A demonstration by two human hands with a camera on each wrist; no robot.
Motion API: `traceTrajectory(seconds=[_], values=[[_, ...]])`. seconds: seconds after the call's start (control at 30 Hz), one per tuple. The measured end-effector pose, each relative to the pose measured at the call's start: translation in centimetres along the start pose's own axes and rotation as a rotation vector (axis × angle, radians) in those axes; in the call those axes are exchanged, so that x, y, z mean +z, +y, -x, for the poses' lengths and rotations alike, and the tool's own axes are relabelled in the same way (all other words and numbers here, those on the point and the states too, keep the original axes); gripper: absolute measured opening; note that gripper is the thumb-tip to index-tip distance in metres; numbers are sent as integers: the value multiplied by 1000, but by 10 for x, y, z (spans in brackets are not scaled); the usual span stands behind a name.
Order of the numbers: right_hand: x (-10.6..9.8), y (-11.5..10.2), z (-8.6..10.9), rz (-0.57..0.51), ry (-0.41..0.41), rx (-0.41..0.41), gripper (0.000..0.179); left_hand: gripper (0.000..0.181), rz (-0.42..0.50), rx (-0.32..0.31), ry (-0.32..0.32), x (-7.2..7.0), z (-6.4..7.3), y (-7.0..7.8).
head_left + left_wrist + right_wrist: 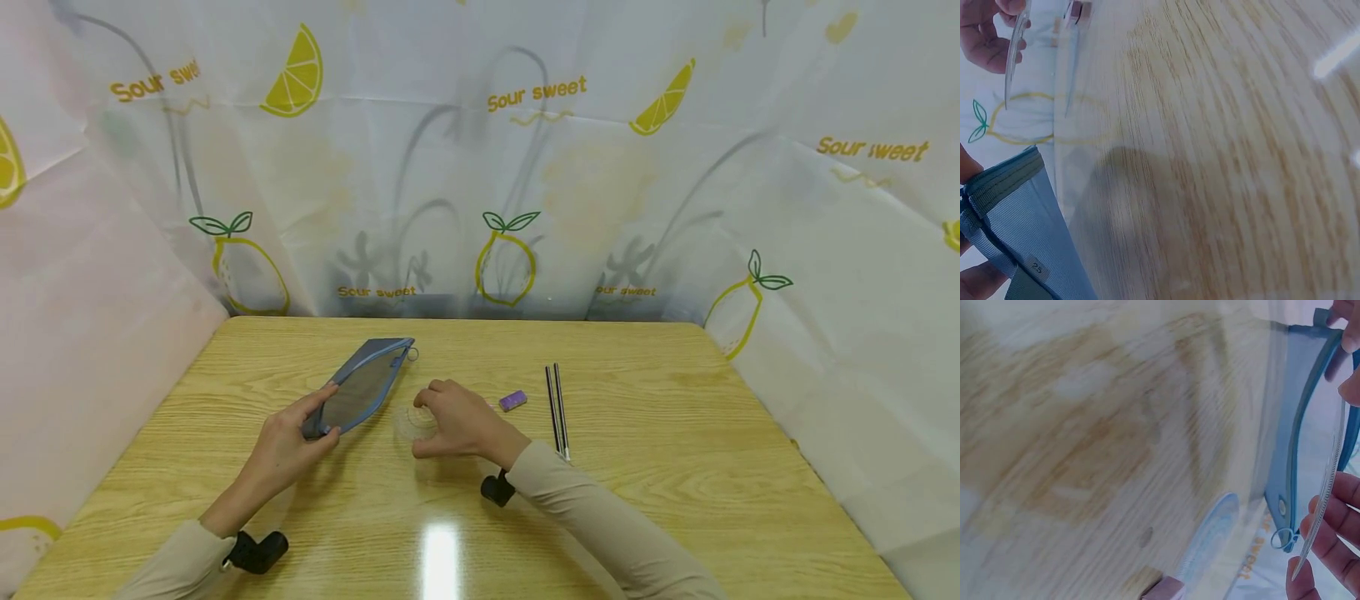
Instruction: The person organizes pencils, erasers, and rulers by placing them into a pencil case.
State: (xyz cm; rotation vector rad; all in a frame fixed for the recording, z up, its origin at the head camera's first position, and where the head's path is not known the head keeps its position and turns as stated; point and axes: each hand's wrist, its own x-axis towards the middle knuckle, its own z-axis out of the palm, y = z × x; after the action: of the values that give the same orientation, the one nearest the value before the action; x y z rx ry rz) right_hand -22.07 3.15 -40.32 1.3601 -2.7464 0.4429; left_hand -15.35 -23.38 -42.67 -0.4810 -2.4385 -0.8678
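Note:
My left hand [281,442] grips the near end of a blue mesh zip pouch [360,396], thumb on one side and fingers on the other. The pouch's mouth gapes towards the right, and a ring hangs at its far corner. To its right, my right hand [461,421] pinches a thin, clear plastic protractor [408,425]. Fine tick marks run along the edge of the protractor [1322,503] in the right wrist view, where it stands edge-on before the pouch [1300,394]. A small "25" label shows on the pouch [1029,231] in the left wrist view.
A small purple eraser [513,401] lies just beyond my right hand. Two thin dark pencils [557,408] lie side by side farther right, near my right sleeve. The glossy wooden table [675,450] ends at a lemon-printed cloth [450,167] behind and at both sides.

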Motion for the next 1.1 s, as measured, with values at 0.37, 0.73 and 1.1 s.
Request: traceTrajectory(seconds=[0.37,0.73,1.1], values=[[-2,-1,-6,-23,13,15,51,61,14,-14,-14,0,1,3],[-8,-4,-12,-21,29,17,49,61,27,-4,-10,2,2,6],[-8,-7,-23,5,46,2,50,62,36,-38,-25,1,2,7]])
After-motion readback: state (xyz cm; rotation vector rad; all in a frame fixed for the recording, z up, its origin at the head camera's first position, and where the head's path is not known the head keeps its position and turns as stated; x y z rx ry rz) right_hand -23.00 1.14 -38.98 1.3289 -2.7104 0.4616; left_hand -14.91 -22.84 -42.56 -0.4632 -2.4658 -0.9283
